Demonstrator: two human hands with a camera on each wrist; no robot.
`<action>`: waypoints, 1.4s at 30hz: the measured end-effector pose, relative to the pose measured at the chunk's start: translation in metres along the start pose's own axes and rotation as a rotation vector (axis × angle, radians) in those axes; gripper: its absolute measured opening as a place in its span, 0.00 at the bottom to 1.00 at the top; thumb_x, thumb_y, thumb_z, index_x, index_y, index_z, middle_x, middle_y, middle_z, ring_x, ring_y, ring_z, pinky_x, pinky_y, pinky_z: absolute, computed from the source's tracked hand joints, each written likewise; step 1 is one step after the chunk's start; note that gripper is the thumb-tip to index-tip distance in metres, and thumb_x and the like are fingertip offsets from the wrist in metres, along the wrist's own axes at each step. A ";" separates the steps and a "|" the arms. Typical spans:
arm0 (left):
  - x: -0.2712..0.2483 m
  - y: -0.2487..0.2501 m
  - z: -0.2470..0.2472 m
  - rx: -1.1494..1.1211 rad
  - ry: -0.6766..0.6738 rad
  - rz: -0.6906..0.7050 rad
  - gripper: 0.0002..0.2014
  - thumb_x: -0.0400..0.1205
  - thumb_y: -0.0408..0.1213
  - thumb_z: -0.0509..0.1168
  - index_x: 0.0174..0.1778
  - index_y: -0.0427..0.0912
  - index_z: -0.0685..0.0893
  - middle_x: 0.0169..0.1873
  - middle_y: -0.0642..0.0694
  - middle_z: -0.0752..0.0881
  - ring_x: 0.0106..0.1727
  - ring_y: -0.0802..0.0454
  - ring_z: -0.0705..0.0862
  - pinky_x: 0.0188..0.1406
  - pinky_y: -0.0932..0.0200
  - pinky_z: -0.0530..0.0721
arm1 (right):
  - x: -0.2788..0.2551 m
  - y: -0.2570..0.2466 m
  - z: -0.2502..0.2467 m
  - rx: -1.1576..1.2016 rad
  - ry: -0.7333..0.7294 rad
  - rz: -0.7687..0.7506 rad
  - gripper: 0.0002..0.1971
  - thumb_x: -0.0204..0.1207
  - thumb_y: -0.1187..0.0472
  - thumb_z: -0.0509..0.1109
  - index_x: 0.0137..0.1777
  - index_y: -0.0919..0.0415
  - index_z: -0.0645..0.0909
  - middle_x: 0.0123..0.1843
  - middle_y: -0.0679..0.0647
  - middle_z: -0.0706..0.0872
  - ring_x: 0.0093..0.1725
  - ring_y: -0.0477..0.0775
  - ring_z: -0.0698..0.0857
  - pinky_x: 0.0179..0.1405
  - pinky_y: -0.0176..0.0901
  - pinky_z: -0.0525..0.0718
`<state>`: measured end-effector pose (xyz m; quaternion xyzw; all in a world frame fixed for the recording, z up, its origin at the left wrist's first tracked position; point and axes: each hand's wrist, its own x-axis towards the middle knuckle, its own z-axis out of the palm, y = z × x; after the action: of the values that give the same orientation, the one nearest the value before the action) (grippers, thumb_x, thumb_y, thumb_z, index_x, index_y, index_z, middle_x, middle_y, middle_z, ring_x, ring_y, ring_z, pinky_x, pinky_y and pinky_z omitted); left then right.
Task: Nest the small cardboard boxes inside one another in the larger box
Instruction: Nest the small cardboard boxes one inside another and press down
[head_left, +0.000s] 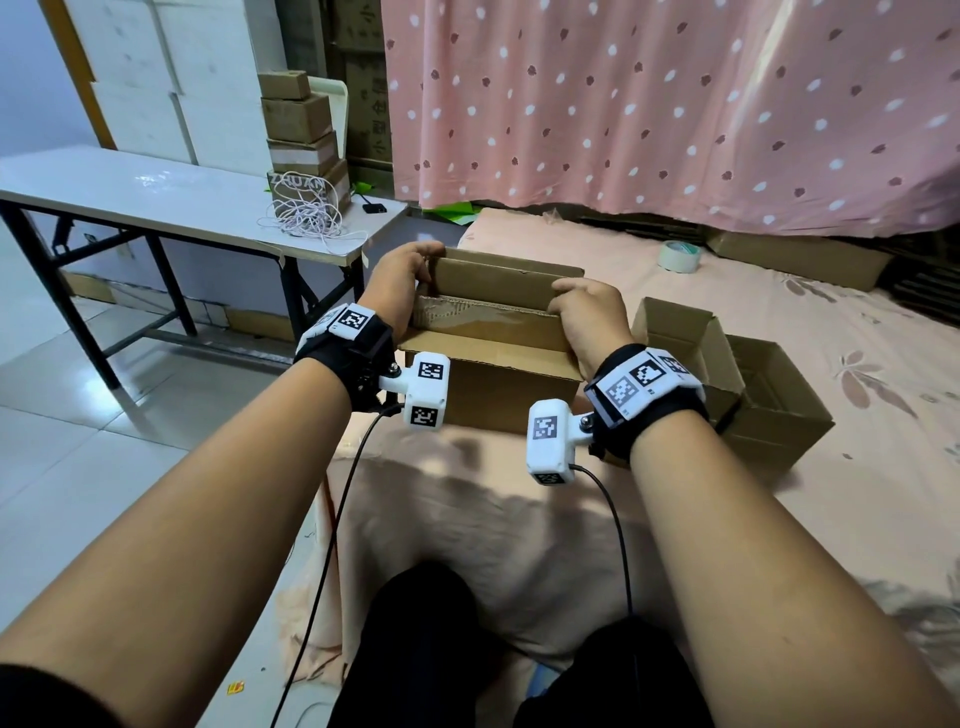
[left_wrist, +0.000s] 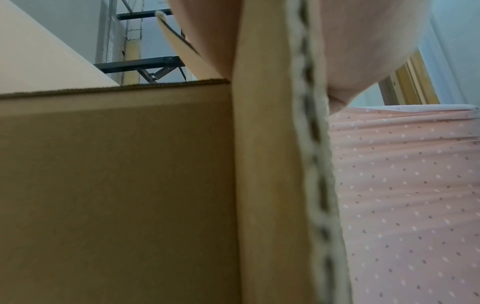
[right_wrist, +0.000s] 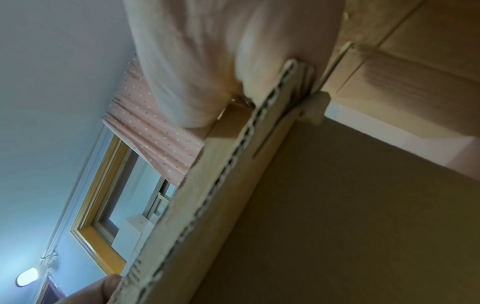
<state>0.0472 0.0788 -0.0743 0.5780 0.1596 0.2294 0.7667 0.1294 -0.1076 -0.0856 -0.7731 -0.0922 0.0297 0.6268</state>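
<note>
An open brown cardboard box stands on the pink cloth in front of me. My left hand grips the upright flaps at its left end, fingers curled over the top edge. At the right end, my right hand holds the flaps the same way. To the right stand two more open boxes, a smaller one against a wider one. The left wrist view shows a box wall and a corrugated flap edge under my fingers. In the right wrist view my fingers clamp the flap edge.
A white folding table at the left carries a stack of boxes and a tangle of cord. A tape roll and a low box lie at the back by the pink dotted curtain.
</note>
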 end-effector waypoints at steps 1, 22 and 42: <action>-0.002 0.000 0.000 -0.008 0.008 -0.012 0.25 0.80 0.20 0.45 0.56 0.41 0.86 0.48 0.39 0.80 0.40 0.43 0.81 0.24 0.59 0.88 | 0.000 0.000 0.000 -0.012 -0.005 0.003 0.18 0.70 0.65 0.72 0.58 0.50 0.92 0.59 0.52 0.91 0.71 0.62 0.85 0.77 0.59 0.83; -0.014 0.012 0.007 0.593 -0.128 0.073 0.30 0.82 0.16 0.60 0.81 0.40 0.74 0.46 0.56 0.76 0.46 0.59 0.76 0.43 0.70 0.78 | 0.003 -0.014 -0.008 -0.065 -0.363 0.030 0.25 0.74 0.82 0.64 0.64 0.58 0.81 0.54 0.61 0.85 0.57 0.62 0.83 0.48 0.44 0.82; -0.003 0.007 0.004 0.759 -0.143 0.134 0.31 0.83 0.17 0.63 0.84 0.34 0.69 0.62 0.45 0.73 0.63 0.50 0.72 0.29 0.85 0.74 | 0.007 -0.013 -0.004 -0.146 -0.290 0.065 0.36 0.54 0.67 0.65 0.68 0.54 0.83 0.65 0.64 0.88 0.65 0.69 0.86 0.62 0.57 0.88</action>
<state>0.0455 0.0753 -0.0664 0.8442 0.1411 0.1628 0.4908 0.1356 -0.1074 -0.0714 -0.8069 -0.1588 0.1546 0.5476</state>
